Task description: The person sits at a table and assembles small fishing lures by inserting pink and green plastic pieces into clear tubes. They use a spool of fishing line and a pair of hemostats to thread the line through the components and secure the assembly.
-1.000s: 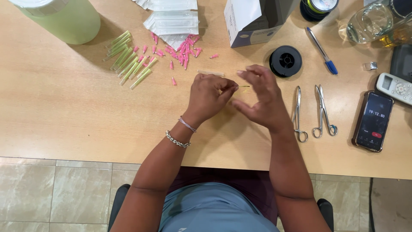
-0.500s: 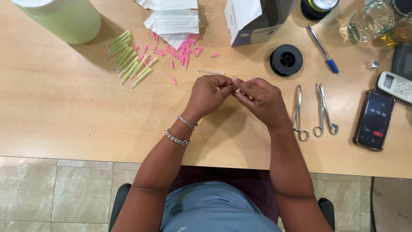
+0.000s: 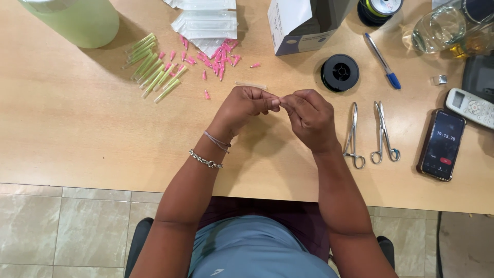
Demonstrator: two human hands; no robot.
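My left hand [image 3: 243, 109] and my right hand [image 3: 310, 117] meet fingertip to fingertip just above the wooden table [image 3: 77, 123]. Both pinch a small thin piece [image 3: 278, 101] that the fingers almost wholly hide. A short clear tube [image 3: 251, 85] lies on the table just beyond my left hand. Further back left are scattered pink caps [image 3: 218, 55] and a bundle of green tubes [image 3: 152, 69]. A black spool [image 3: 339, 72] sits beyond my right hand.
Two metal forceps [image 3: 354, 136] [image 3: 383, 134] lie right of my right hand, then a phone [image 3: 442, 144] and a white remote [image 3: 471, 107]. At the back stand a green bottle [image 3: 77, 20], clear packets [image 3: 206, 23], a white box [image 3: 303, 23], a blue pen [image 3: 382, 61] and a glass [image 3: 437, 28].
My hands have drawn closer together, so the fingertips now touch. A thin strand seen stretched between them a second ago no longer shows.
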